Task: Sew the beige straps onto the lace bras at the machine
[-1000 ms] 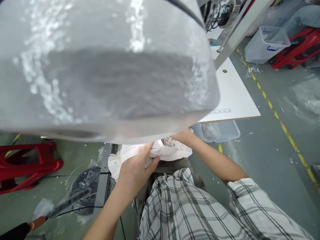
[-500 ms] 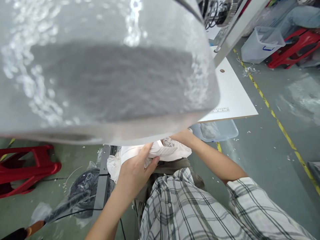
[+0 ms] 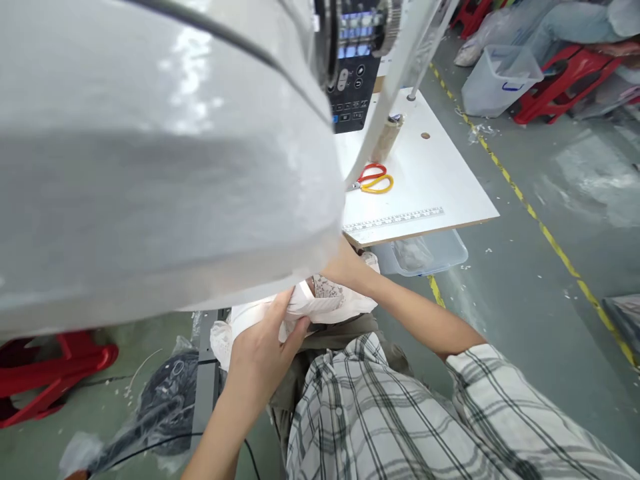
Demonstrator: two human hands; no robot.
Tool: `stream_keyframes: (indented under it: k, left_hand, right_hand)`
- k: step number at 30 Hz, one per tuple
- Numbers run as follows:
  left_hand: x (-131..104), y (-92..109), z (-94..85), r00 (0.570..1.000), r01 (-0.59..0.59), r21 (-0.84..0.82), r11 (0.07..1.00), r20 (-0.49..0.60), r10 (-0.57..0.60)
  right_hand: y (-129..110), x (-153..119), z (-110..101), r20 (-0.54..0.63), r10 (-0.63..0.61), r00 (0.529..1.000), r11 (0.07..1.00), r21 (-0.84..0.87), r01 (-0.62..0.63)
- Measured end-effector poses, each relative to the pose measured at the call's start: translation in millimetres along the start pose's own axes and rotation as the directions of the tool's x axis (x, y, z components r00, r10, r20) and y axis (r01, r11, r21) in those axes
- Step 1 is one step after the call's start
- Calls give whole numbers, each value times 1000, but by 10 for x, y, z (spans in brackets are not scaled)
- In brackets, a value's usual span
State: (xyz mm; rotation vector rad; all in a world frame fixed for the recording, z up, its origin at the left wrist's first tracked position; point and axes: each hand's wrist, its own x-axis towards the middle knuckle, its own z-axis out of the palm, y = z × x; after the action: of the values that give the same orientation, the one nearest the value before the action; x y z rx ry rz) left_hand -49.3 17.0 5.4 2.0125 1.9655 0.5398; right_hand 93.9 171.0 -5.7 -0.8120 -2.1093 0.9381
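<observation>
A pale pinkish-white lace garment (image 3: pixel 327 304) with a smooth band lies bunched above my lap, at the front of a sewing machine. My left hand (image 3: pixel 261 341) grips the band from the left, thumb and fingers closed on the cloth. On the garment's far right side is my right hand (image 3: pixel 345 262), with its fingers hidden behind the machine. The large, glossy grey-white machine head (image 3: pixel 165 207), close to the camera and blurred, covers the upper left of the view and conceals the far part of the cloth.
Scissors (image 3: pixel 377 181) with red and yellow handles and a ruler (image 3: pixel 400 218) lie on the white table (image 3: pixel 450 183). Below its edge sits a clear plastic bin (image 3: pixel 445 257). A red stool (image 3: pixel 55 373) stands left; a pedal (image 3: pixel 170 400) wrapped in plastic lies on the floor.
The view has shifted, so the machine head appears farther left and lower, revealing the scissors, ruler and control panel. Both hands stay on nearly the same parts of the garment.
</observation>
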Motion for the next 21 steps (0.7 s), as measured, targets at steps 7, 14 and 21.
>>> stream_keyframes:
  k: [7,14,21]
  left_hand:
    - [-38,73,43,992,-14,12,1000,-125,15]
    - [-77,105,156,913,-68,64,996,-398,89]
    - [-56,144,227,869,-29,-4,1000,-494,23]
  right_hand:
    - [-3,-86,-20,-126,9,992,985,172,13]
    - [38,-401,7,-288,124,949,937,348,-17]
    - [6,-795,-4,-198,162,967,905,420,-65]
